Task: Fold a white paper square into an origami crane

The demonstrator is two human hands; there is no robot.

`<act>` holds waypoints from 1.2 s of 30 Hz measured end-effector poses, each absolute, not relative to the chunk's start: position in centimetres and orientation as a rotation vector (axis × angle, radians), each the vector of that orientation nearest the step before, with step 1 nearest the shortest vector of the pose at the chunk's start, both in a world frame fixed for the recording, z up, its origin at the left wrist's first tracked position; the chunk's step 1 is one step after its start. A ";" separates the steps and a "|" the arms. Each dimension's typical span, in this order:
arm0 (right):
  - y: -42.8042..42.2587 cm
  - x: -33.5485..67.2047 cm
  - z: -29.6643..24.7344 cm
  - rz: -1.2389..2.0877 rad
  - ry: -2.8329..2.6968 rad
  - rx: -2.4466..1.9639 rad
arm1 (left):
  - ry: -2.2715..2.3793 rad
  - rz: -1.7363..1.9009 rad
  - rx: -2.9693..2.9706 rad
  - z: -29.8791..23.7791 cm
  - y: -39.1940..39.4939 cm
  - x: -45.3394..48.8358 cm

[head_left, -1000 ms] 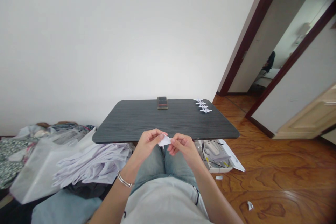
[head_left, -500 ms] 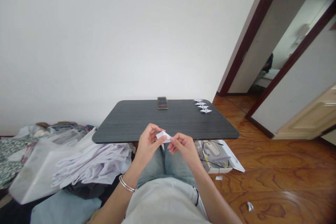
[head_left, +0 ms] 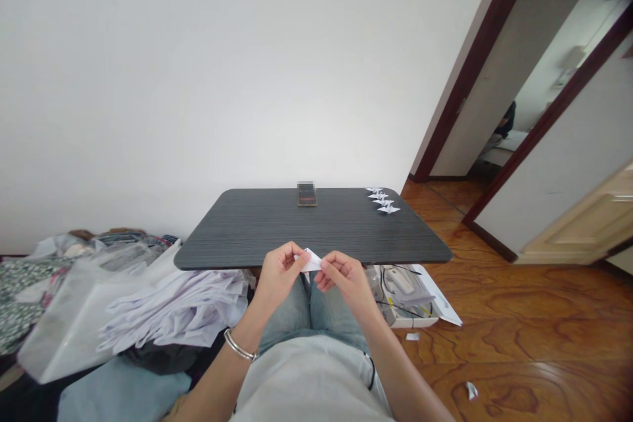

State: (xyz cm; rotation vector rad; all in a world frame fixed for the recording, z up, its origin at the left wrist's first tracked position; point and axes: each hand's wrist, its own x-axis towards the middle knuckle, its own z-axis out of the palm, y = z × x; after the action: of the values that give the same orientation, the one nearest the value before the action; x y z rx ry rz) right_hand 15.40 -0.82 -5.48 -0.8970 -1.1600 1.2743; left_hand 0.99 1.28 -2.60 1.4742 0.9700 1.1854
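Observation:
Both hands pinch a small folded white paper (head_left: 311, 261) just in front of the near edge of the dark table (head_left: 257, 231), above my knees. My left hand (head_left: 278, 271) grips the paper's left side with thumb and fingers closed on it. My right hand (head_left: 342, 275) holds its right end between thumb and forefinger. A silver bangle (head_left: 236, 345) circles my left wrist. Several finished white paper cranes (head_left: 382, 200) stand in a row at the table's far right corner.
A phone (head_left: 307, 194) lies at the table's far middle edge. Plastic bags and white cloth (head_left: 148, 303) pile up on the left. A white box with cables (head_left: 410, 290) sits on the wooden floor to the right, with paper scraps (head_left: 471, 389) nearby. An open doorway (head_left: 514, 119) is at the right.
My left hand's fingers have shifted and re-closed on the paper, which has turned slightly between the hands. Both hands stay in nearly the same place.

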 end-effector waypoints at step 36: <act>-0.7 15.3 -5.4 1.239 -1.201 -0.915 | 0.929 1.180 1.505 -2.8 1.3 1.3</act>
State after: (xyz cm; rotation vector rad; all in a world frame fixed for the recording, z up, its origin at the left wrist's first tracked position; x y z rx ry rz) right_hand 15.32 -0.74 -5.45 -0.9149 -1.2012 1.2389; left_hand 1.28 1.32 -2.82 1.5048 0.9295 1.1798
